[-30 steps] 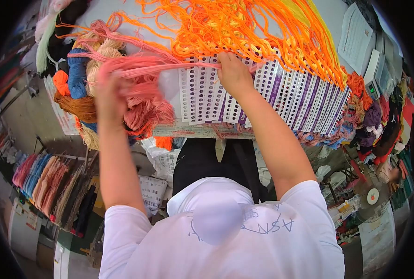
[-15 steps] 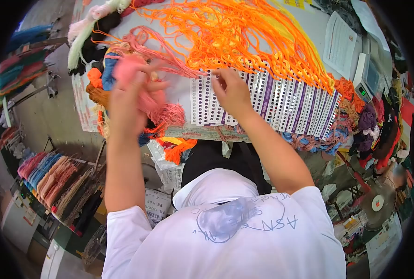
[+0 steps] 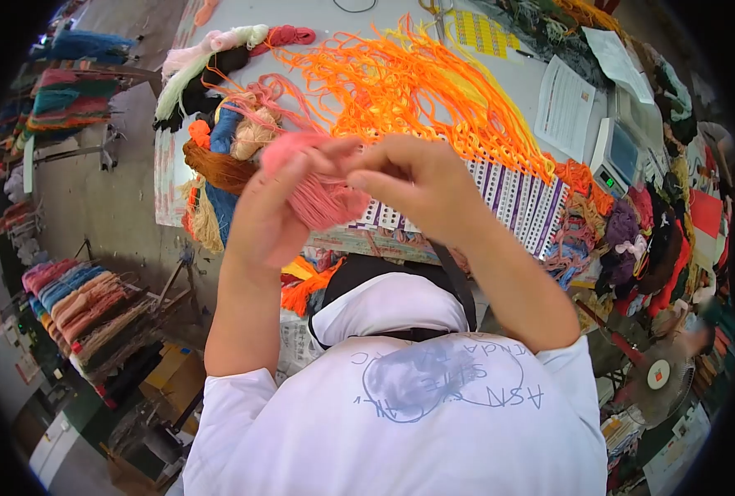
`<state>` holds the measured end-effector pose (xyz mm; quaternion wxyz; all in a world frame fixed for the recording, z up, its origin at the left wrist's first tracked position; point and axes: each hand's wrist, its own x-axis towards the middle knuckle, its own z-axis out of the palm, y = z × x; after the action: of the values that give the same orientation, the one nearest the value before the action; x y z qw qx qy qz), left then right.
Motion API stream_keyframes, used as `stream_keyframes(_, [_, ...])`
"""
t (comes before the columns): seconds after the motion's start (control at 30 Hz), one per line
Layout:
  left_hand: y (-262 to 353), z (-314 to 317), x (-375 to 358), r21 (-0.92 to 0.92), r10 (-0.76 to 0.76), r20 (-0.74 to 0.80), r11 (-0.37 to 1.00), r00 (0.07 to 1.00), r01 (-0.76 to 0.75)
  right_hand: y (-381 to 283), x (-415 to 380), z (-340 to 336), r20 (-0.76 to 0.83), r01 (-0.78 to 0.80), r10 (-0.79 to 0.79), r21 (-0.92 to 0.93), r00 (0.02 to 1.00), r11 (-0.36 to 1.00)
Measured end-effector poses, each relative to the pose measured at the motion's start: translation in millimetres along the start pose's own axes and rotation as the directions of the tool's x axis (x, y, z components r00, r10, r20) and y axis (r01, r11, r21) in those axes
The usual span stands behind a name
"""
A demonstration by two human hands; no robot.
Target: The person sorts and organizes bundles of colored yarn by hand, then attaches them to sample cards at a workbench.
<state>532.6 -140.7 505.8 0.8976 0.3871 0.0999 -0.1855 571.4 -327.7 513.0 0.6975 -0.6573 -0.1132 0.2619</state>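
My left hand (image 3: 266, 211) is closed around a bundle of pink yarn (image 3: 330, 201), whose strands hang across the palm and below the fingers. Close against its fingertips, my right hand (image 3: 437, 186) has thumb and forefinger drawn into a pinch; whatever lies between them is too small to make out. Beneath and beyond the hands, a row of white-and-purple punched thread cards (image 3: 520, 201) lies along the near table edge. Orange yarn (image 3: 392, 83) is looped through the cards and spreads over the table. Looser pink strands (image 3: 289, 93) trail behind my left hand.
Mixed skeins, among them a brown one (image 3: 218, 168), sit at the table's left. To the right are a digital scale (image 3: 617, 155), a printed sheet (image 3: 564, 107) and piled yarn (image 3: 623, 219). Yarn racks (image 3: 86, 302) stand left on the floor; a fan (image 3: 658, 376) stands right.
My right hand has left the cards and come back toward my left hand. The left hand, with the pink yarn, has moved right and nearer to me. The view has shifted slightly.
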Motion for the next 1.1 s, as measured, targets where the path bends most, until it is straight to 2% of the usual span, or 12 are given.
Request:
stream_keyframes(0.1, [14.5, -14.8, -5.9, -0.153, 0.162, -0.059, 0.974, 0.985, -0.169, -16.2, 43.4, -14.8, 0.197, 0.182, -0.131, -0.271, 0.972, 0.945])
stream_keyframes(0.17, [26.2, -25.5, -22.1, -0.102, 0.250, -0.162, 0.958, 0.954, -0.268, -19.0, 81.3, -26.0, 0.120, 0.263, -0.235, -0.381, 0.965, 0.886])
stream_keyframes(0.37, [52.2, -63.0, -83.3, 0.176, 0.477, -0.337, 0.879, 0.812, -0.444, -75.0, 119.2, -29.7, -0.059, 0.106, -0.160, -0.520, 0.985, 0.847])
stream_keyframes(0.43, [54.3, -67.2, -98.8, 0.299, 0.498, -0.378, 0.864, 0.780, -0.406, -75.9, 139.0, -28.5, 0.083, 0.357, -0.443, -0.732, 0.892, 0.581])
stream_keyframes(0.47, [53.1, -66.4, -103.5, 0.299, 0.503, -0.385, 0.861, 0.774, -0.411, -76.5, 145.2, -30.3, 0.159, 0.382, -0.504, -0.844, 0.849, 0.376])
stream_keyframes(0.5, [51.2, -64.2, -106.5, 0.376, 0.531, -0.407, 0.839, 0.743, -0.394, -84.9, 139.8, -28.9, 0.166, 0.387, -0.504, -0.842, 0.848, 0.375])
stream_keyframes(0.57, [46.8, -57.4, -106.2, 0.450, 0.563, -0.427, 0.811, 0.708, -0.374, -100.6, 118.2, -24.6, 0.311, 0.466, -0.588, -0.875, 0.747, 0.129])
stream_keyframes(0.67, [33.0, -34.8, -93.1, 0.482, 0.511, -0.336, 0.815, 0.792, -0.321, -89.8, 107.5, -5.9, 0.237, 0.255, -0.701, -0.963, 0.672, -0.081])
stream_keyframes(0.7, [28.6, -28.7, -86.7, 0.405, 0.457, -0.248, 0.850, 0.854, -0.337, -73.8, 104.2, -6.5, 0.306, 0.295, -0.773, -0.942, 0.555, -0.162])
stream_keyframes(0.77, [18.3, -13.3, -73.3, 0.169, 0.333, -0.157, 0.937, 0.930, -0.307, -54.4, 67.9, 14.3, -0.037, 0.368, -0.648, -0.797, 0.761, 0.478])
stream_keyframes(0.83, [5.5, 2.6, -62.6, -0.070, 0.207, -0.151, 0.973, 0.967, -0.219, -25.4, 16.0, 37.4, 0.131, 0.246, -0.217, -0.292, 0.967, 0.924])
stream_keyframes(1.1, [-8.6, 13.7, -45.0, -0.036, 0.139, 0.010, 0.990, 0.990, -0.139, 1.5, -33.6, 38.1, 0.012, -0.003, 0.003, -0.007, 1.000, 1.000])
